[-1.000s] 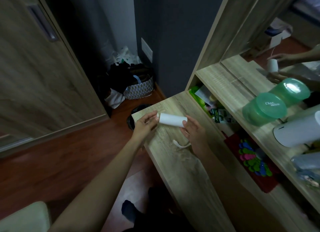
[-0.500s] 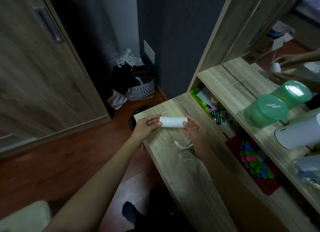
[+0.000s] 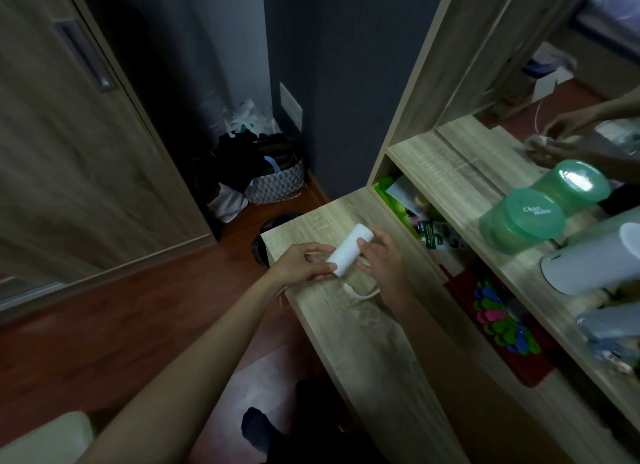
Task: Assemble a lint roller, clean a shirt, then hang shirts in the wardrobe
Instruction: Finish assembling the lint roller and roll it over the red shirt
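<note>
Pale wood-grain desk top [image 3: 363, 342] underneath, and the glossy white cylindrical lint roll [image 3: 349, 254] has swung from level half a second ago to slanted, far end up. Now the left hand [image 3: 301, 262] grips its near end and the right hand [image 3: 382, 261] pinches the far half. One roll, two hands, one white curved plastic handle [image 3: 360, 292] lying on the desk just below.

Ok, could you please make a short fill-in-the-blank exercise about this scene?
1. The cylindrical lint roll, held by the left hand and right hand, is ___.
2. The curved white plastic handle lies ___ the light wooden desk.
3. The patterned woven basket stands on the reddish ___.
Missing: white; on; floor.
</note>
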`<state>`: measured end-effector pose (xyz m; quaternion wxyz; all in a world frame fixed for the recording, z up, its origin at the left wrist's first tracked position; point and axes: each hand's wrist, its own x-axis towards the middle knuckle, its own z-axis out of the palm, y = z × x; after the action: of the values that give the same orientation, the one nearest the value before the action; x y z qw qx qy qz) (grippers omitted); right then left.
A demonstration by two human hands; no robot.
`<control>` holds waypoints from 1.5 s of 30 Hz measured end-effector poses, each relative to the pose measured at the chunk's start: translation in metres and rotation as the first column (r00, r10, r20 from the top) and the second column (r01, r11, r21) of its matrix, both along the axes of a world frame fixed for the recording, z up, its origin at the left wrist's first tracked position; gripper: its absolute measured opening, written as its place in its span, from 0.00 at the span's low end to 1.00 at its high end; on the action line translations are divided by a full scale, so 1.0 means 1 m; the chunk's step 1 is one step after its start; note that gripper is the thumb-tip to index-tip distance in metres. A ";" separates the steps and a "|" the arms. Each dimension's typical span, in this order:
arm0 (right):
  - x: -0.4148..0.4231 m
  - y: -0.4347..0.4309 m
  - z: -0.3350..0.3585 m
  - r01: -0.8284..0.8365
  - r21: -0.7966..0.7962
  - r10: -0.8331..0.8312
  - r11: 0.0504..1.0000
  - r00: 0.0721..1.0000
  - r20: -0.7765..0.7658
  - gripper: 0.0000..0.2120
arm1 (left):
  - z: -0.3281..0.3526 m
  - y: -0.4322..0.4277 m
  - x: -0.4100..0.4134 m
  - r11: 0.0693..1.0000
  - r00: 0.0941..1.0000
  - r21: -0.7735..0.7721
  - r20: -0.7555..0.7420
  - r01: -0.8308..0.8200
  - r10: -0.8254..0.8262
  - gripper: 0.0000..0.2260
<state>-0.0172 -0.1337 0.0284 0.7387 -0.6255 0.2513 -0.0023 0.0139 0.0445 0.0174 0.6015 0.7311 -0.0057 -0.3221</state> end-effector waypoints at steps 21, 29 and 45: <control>-0.003 -0.009 0.009 -0.194 -0.178 0.203 0.965 0.979 0.033 0.12 | -0.008 -0.009 0.004 0.988 0.996 0.150 0.086 -0.033 0.020 0.20; -0.004 -0.042 -0.002 -0.023 -0.471 0.002 0.882 0.999 -0.047 0.10 | -0.007 0.000 0.011 0.992 0.999 0.121 0.042 -0.028 0.023 0.20; -0.034 -0.041 -0.044 -0.285 -0.672 -0.010 0.684 0.917 -0.399 0.21 | 0.004 0.001 0.009 0.986 0.981 -0.024 -0.114 -0.164 0.160 0.13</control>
<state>-0.0512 -0.1744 -0.0159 0.3718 -0.8696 0.3164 0.0745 0.0227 0.0460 0.0214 0.6371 0.7000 0.0820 -0.3122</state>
